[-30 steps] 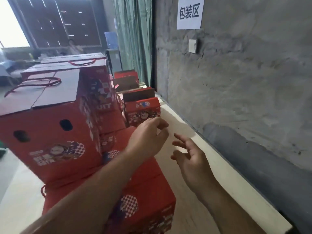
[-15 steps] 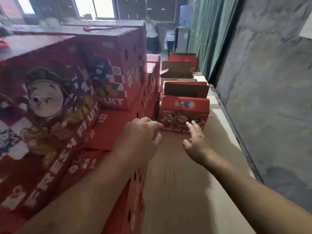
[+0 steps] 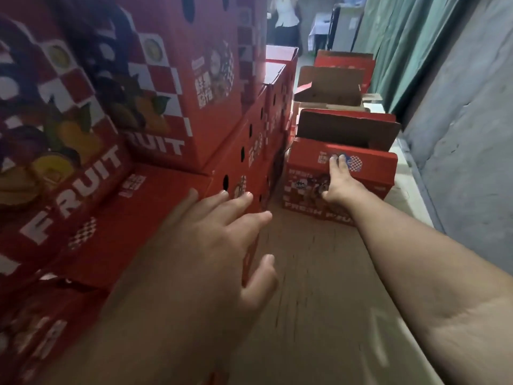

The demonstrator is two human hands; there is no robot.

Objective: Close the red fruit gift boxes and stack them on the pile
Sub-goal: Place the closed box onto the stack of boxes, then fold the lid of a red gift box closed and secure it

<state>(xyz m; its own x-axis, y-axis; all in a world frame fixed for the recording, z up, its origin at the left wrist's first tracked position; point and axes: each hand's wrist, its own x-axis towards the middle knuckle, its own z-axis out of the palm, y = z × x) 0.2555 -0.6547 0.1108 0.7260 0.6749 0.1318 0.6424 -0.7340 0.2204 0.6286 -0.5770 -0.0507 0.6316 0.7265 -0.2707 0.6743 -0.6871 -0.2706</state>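
The pile (image 3: pixel 172 112) is showing red with red-and-white checks, white "FRUIT" lettering and yellow and purple fruit prints. The open box (image 3: pixel 361 173) is showing red outside, plain brown inside. The desk (image 3: pixel 305 273) is looking tan, the curtain (image 3: pixel 402 45) green, the wall (image 3: pixel 472 134) grey.

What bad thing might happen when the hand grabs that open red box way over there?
Only the right hand reaches the open box, with straight fingers on its front flap, so the box may slide or tip instead of coming along. Its top flaps stand up, so one might bend or snag. The left hand sits right beside the tall pile of closed boxes and might bump it.
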